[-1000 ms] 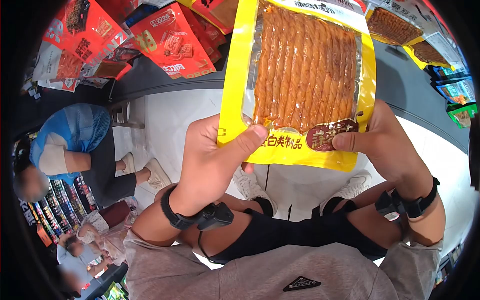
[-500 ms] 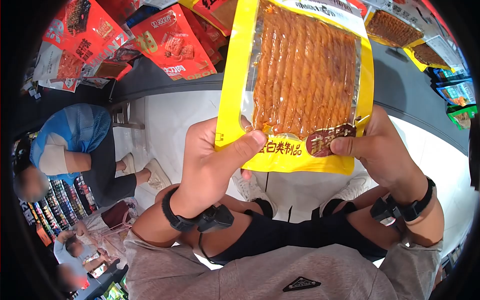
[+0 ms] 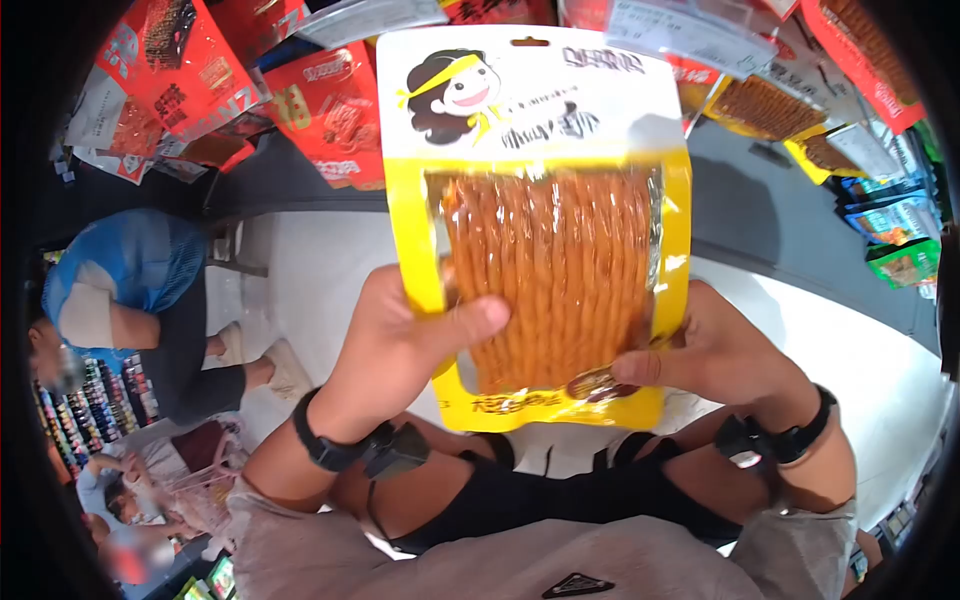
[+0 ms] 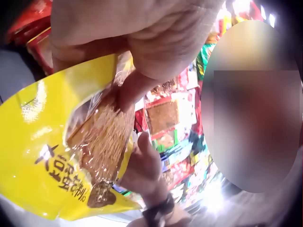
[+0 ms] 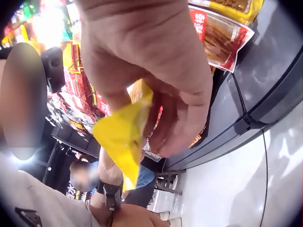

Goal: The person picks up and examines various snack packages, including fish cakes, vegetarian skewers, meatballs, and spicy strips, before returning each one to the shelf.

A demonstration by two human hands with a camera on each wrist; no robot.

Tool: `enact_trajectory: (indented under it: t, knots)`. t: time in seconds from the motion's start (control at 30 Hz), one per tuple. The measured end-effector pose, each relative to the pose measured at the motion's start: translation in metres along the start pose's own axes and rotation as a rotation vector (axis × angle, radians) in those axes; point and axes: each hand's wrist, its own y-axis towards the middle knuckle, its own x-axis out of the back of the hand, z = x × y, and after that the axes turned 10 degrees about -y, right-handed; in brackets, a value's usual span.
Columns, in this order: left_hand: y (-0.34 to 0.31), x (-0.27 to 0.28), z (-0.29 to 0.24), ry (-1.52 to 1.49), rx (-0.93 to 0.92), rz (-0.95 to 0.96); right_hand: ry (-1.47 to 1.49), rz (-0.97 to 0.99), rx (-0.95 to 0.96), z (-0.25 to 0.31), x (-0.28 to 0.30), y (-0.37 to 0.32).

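Note:
A yellow and white snack packet [image 3: 545, 285] is held up in front of the body, its clear window showing brown twisted strips packed side by side. A cartoon face with a yellow headband is printed on its white top. My left hand [image 3: 385, 345] grips the packet's left side, thumb lying across the window. On the lower right, my right hand [image 3: 715, 345] pinches it with the thumb over the front. The left wrist view shows the packet [image 4: 28, 137] bowed, with its lower lettering in sight. In the right wrist view, fingers curl behind its yellow edge [image 5: 125, 137].
Red snack packets [image 3: 325, 115] fill the display at the upper left, above a dark shelf edge [image 3: 735, 185]. More packets [image 3: 765, 105] and a clear label holder [image 3: 690, 35] are at the upper right. A person in blue [image 3: 125, 265] sits at the left, over a pale floor [image 3: 315, 255].
Both hands have brought the packet lower and slightly left, tipping it so that its white top and cartoon face show. The head view has shifted a little. The grip looks much the same.

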Motion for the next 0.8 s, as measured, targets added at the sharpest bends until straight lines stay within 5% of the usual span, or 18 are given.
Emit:
enact_trajectory:
  t: [0.03, 0.1, 0.17, 0.2, 0.33, 0.67, 0.8]
  knots:
    - [-0.003, 0.000, 0.002, -0.028, -0.019, 0.015, 0.078, -0.056, -0.005, 0.004, 0.002, -0.001]
    - [-0.011, 0.003, 0.009, 0.435, -0.090, 0.185, 0.152, -0.232, 0.085, -0.002, 0.007, 0.004]
    - [-0.014, -0.010, 0.013, 0.898, -0.488, 0.349, 0.297, -0.401, 0.194, -0.006, 0.020, 0.004]
    - [-0.019, -0.010, 0.012, 1.082, -0.405, 0.477, 0.240, -0.469, 0.169, -0.006, 0.028, 0.004]
    - [-0.027, -0.015, 0.009, 1.222, -0.336, 0.752, -0.098, -0.798, 0.097, -0.018, 0.077, -0.002]
    - [-0.025, -0.006, 0.014, 1.246, -0.409, 0.763, -0.033, -1.535, 0.092, -0.071, 0.250, -0.081]
    - [-0.025, -0.006, 0.015, 1.228, -0.423, 0.776, -0.003, -1.811, 0.354, -0.069, 0.265, -0.099]
